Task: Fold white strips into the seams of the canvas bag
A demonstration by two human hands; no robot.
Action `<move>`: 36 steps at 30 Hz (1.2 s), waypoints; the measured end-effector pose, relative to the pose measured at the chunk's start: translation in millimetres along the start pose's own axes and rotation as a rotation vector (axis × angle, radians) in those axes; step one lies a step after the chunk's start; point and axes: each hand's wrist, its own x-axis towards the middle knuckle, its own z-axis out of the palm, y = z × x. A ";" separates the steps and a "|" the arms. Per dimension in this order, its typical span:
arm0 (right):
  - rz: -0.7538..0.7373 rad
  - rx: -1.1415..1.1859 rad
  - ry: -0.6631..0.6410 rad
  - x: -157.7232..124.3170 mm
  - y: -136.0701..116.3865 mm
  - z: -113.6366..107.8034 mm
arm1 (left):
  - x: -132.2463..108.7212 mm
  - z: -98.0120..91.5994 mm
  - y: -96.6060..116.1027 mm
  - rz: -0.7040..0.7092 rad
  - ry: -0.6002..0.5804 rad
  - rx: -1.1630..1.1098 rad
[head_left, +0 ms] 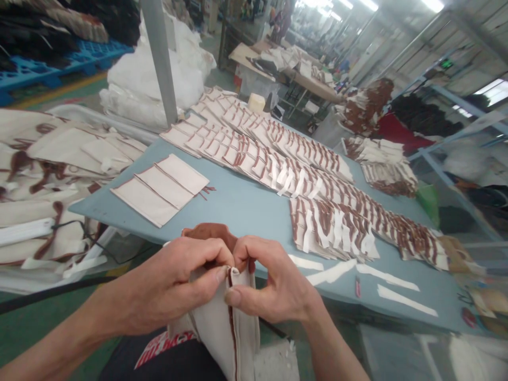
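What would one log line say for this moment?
left hand: pinching cream fabric piece | right hand: pinching same piece | table: rows of pieces

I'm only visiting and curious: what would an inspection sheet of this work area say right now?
Surface: blue-grey table, largely covered with laid-out work.
Job's things: cream fabric piece with brown trim, held in front of the table's near edge.
Clutter: overlapped rows of trimmed pieces; three flat cream panels; loose white strips; small red object.
Grippers: none; left hand and right hand both pinch the piece's top edge.
Cables: thin black cord beside the table's left end.
Surroundings: metal post, white sacks, blue pallets, another worktable behind.
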 end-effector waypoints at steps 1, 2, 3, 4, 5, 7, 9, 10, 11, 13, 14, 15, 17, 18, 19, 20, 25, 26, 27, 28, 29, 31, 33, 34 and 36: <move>-0.001 0.016 0.003 1.3 -1.7 -1.1 | 0.6 -1.6 2.1 0.006 -0.004 0.004; 0.001 0.036 0.002 2.6 -3.1 -2.3 | 1.0 -2.8 3.7 0.015 0.000 0.007; 0.006 0.058 -0.005 3.6 -4.1 -3.4 | 1.4 -3.6 4.5 0.023 0.007 0.008; 0.011 0.081 -0.013 4.4 -4.6 -4.5 | 1.6 -4.1 4.6 0.030 0.012 0.004; 0.017 0.099 -0.026 4.9 -4.5 -5.2 | 1.7 -4.2 4.3 0.034 0.015 0.000; 0.018 0.116 -0.036 5.0 -3.0 -5.8 | 1.6 -4.1 2.8 0.028 0.017 -0.010; 0.009 0.121 -0.032 4.4 -0.7 -5.4 | 1.0 -4.3 1.8 0.006 0.016 -0.021; 0.007 0.124 -0.030 4.0 0.2 -5.1 | 0.6 -4.7 1.8 -0.010 0.015 -0.024; 0.009 0.132 -0.035 3.7 0.7 -4.6 | 0.2 -5.4 2.0 -0.024 0.011 -0.026; 0.025 0.145 -0.046 3.4 0.4 -3.6 | -0.5 -7.2 2.7 -0.044 -0.001 -0.032; 0.037 0.142 -0.050 3.5 -0.4 -3.0 | -0.9 -8.2 2.8 -0.048 -0.008 -0.033; 0.044 0.129 -0.045 3.7 -1.3 -2.2 | -1.5 -9.1 2.5 -0.046 -0.008 -0.035; 0.036 0.073 -0.016 4.4 -3.2 -0.1 | -3.0 -10.6 1.2 -0.040 0.001 -0.042; 0.025 0.043 -0.001 4.8 -3.9 1.2 | -3.8 -11.2 0.3 -0.044 0.006 -0.048; 0.011 0.021 0.010 5.2 -4.3 2.5 | -4.7 -11.6 -0.4 -0.051 0.004 -0.057; 0.002 0.011 0.018 5.7 -4.4 3.7 | -5.4 -11.8 -1.0 -0.071 0.000 -0.068; 0.021 0.009 0.022 7.7 -3.0 8.0 | -6.5 -9.8 -2.6 -0.204 -0.013 -0.168; 0.022 0.005 0.023 8.2 -3.1 8.5 | -6.5 -9.3 -3.4 -0.211 0.001 -0.180; 0.022 -0.001 0.025 8.6 -3.4 8.9 | -6.7 -9.0 -4.4 -0.213 0.010 -0.182; 0.019 -0.009 0.027 9.1 -3.9 9.4 | -7.1 -9.0 -5.4 -0.217 0.010 -0.173; 0.014 -0.023 0.029 9.7 -4.6 9.8 | -7.6 -9.4 -6.4 -0.217 0.005 -0.155; -0.002 -0.062 0.037 11.0 -6.0 10.9 | -8.9 -11.1 -7.6 -0.203 -0.002 -0.084; -0.018 -0.107 0.050 12.4 -6.8 11.9 | -9.7 -13.2 -7.9 -0.156 0.014 0.015; -0.026 -0.128 0.056 13.0 -6.9 12.3 | -9.8 -14.1 -7.8 -0.122 0.033 0.066; -0.040 -0.169 0.061 14.2 -6.5 12.7 | -9.6 -15.2 -7.7 -0.060 0.069 0.153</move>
